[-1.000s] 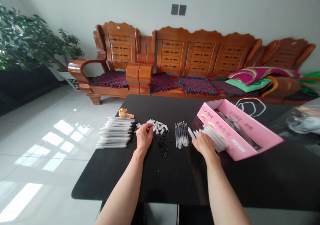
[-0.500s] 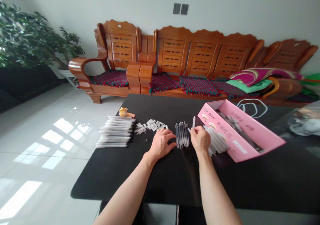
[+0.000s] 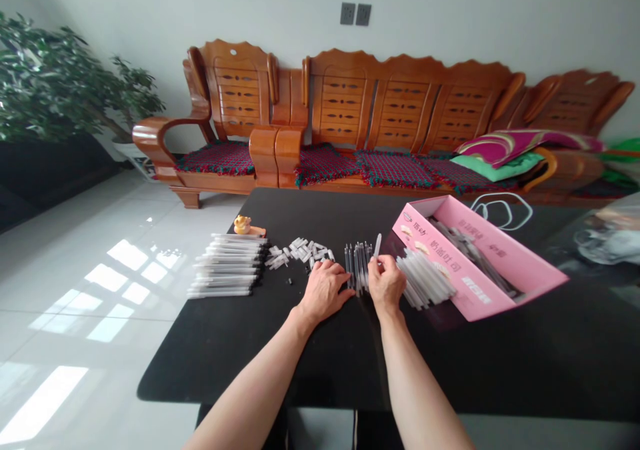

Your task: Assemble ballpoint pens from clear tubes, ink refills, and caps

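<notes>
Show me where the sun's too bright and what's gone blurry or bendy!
Head view: window-shaped sunlight glares on the tiled floor; head view: the pen refills by the left hand look soft, too blurry to count surely; head view: the far-right wooden chair slants, perhaps from wide-angle stretching.

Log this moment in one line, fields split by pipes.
left hand: beside dark refills | right hand: pinching one white tube | nearby: tube pile, pink box, small white pieces, pen row

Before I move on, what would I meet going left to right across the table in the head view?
Stacked pens → small white pieces → thin dark refills → right hand → pale tubes, with the pink box behind them → crumpled clear plastic.
</notes>
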Demonstrator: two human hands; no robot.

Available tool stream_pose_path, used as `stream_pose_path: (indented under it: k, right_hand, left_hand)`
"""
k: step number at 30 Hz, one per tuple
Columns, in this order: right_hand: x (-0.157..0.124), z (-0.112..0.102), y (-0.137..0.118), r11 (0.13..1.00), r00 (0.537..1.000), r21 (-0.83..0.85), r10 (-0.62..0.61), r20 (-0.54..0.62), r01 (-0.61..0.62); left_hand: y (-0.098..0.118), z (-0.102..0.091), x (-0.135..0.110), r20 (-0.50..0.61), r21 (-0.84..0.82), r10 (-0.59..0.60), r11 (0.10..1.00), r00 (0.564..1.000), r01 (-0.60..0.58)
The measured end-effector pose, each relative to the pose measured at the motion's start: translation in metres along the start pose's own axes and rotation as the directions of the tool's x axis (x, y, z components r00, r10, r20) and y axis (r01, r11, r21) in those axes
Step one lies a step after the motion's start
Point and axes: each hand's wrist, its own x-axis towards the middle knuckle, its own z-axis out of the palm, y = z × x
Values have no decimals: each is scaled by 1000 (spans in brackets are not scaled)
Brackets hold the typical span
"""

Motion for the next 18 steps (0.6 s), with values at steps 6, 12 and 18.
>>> stream_pose_path:
  k: [6,12,18]
  right_hand:
    - [-3,2,-1,999,999,21,-38,-5,38]
    - [-4,4,1,999,999,19,-41,13,41]
    - [-5,6,3,999,999,20,-39,25,38]
  left_hand:
    - [0,2,0,-68,28,-118,992,991,120]
    - [-3,-1,-1,-86,38,-212,976,973,216]
    - [-16,-7,-6,-60,20,-282,959,958,284]
